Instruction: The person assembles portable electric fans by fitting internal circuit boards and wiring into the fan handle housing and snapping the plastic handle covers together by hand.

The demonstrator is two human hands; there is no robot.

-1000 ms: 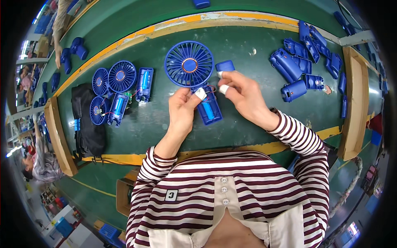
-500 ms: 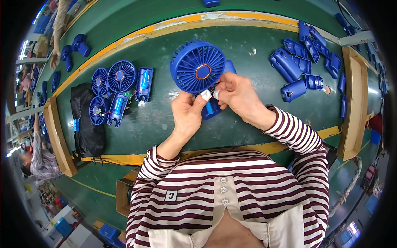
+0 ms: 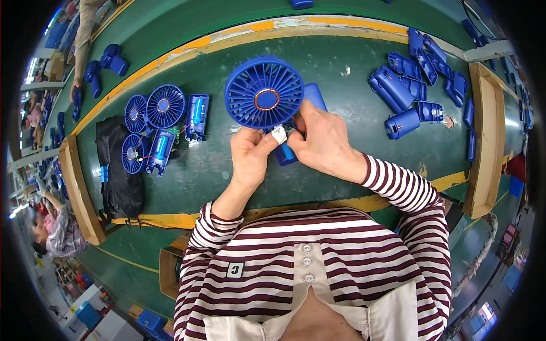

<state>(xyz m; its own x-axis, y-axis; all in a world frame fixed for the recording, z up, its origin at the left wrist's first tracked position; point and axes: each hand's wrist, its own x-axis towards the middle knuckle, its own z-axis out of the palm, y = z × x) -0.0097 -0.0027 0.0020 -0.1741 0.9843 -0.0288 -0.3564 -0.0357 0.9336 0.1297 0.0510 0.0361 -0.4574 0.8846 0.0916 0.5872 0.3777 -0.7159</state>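
Both hands [image 3: 284, 142] pinched the blue handheld fan [image 3: 264, 96] at its neck above the green desk [image 3: 352, 159] — it looked light, stiff plastic with a fragile grille — best held by the handle.

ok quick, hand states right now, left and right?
Left hand: closed, pinching the base of the blue fan unit with a taped thumb.
Right hand: closed on the same fan unit's handle part, just below the round grille.

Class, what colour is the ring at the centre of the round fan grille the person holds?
Copper-orange, on the blue fan grille; the head view shows it.
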